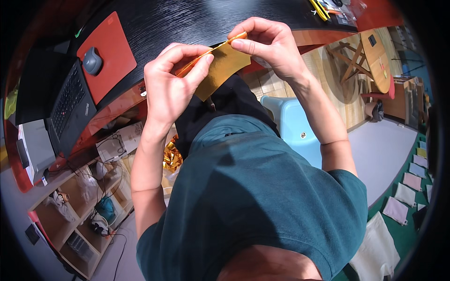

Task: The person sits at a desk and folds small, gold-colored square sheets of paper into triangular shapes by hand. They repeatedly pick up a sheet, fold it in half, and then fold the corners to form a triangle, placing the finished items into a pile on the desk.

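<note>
A sheet of shiny gold foil paper hangs between my hands over the near edge of the dark table. Its upper edge is folded over into a narrow strip. My left hand pinches the left end of this fold between thumb and fingers. At the other end, my right hand grips the fold the same way, a little higher in view. The sheet's lower part dangles free above my lap.
On the table at left are a laptop, a red mouse pad and a grey mouse. Crumpled gold foil lies below. A blue stool stands beside me; wooden shelves hold cables and bags.
</note>
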Action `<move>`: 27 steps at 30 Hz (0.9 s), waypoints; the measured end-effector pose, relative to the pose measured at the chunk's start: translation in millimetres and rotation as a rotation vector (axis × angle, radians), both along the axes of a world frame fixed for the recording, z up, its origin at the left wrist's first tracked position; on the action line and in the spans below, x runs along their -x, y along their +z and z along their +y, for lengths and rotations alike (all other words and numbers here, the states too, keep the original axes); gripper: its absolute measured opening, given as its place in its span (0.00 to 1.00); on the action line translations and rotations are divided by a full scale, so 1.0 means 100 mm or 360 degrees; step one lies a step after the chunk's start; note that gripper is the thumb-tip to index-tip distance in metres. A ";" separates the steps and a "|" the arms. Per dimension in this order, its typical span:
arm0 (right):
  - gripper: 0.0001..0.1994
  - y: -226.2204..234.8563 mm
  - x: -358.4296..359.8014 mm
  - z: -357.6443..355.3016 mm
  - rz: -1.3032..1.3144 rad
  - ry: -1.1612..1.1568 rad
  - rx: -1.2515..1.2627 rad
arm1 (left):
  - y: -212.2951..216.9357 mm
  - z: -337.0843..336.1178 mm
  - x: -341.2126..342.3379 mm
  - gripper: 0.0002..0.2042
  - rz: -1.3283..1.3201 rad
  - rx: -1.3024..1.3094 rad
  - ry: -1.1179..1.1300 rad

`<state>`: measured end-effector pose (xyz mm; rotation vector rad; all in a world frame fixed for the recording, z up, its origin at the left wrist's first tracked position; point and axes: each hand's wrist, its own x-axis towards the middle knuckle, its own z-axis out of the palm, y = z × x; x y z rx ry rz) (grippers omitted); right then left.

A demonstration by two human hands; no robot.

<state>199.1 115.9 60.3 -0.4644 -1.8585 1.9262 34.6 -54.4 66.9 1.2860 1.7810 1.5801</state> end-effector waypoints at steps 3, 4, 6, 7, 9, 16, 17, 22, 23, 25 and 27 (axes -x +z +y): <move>0.09 -0.01 -0.01 0.00 -0.0010 -0.0008 0.0031 | -0.02 0.01 0.00 0.06 -0.0046 0.0011 -0.0002; 0.09 -0.03 -0.01 0.00 0.0002 -0.0018 0.0008 | -0.03 0.01 0.00 0.06 -0.0078 0.0033 0.0001; 0.08 -0.07 0.01 0.00 0.0022 -0.0039 -0.0052 | -0.04 0.01 0.00 0.06 -0.0142 0.0078 0.0011; 0.07 -0.09 0.01 0.00 0.0029 -0.0051 -0.0087 | -0.03 0.01 0.00 0.06 -0.0182 0.0110 0.0017; 0.07 -0.06 0.01 0.00 -0.0012 -0.0041 -0.0015 | -0.01 0.01 0.00 0.06 -0.0264 0.0172 0.0034; 0.09 -0.21 0.05 0.10 0.0106 -0.0106 0.0131 | -0.05 0.04 0.01 0.10 -0.0222 0.0036 0.0130; 0.09 -0.23 0.06 0.11 0.0115 -0.0112 0.0180 | -0.05 0.03 0.03 0.10 -0.0208 0.0033 0.0148; 0.08 -0.26 0.05 0.13 0.0140 -0.0172 0.0309 | -0.07 0.00 0.11 0.11 -0.0254 -0.0013 0.0199; 0.08 -0.27 0.06 0.13 0.0145 -0.0183 0.0306 | -0.08 -0.01 0.12 0.11 -0.0275 -0.0036 0.0206; 0.08 -0.29 0.07 0.12 0.0176 -0.0206 0.0188 | -0.09 -0.02 0.15 0.12 -0.0239 -0.0056 0.0206; 0.08 -0.30 0.07 0.11 0.0198 -0.0214 0.0148 | -0.08 -0.03 0.16 0.12 -0.0254 -0.0057 0.0190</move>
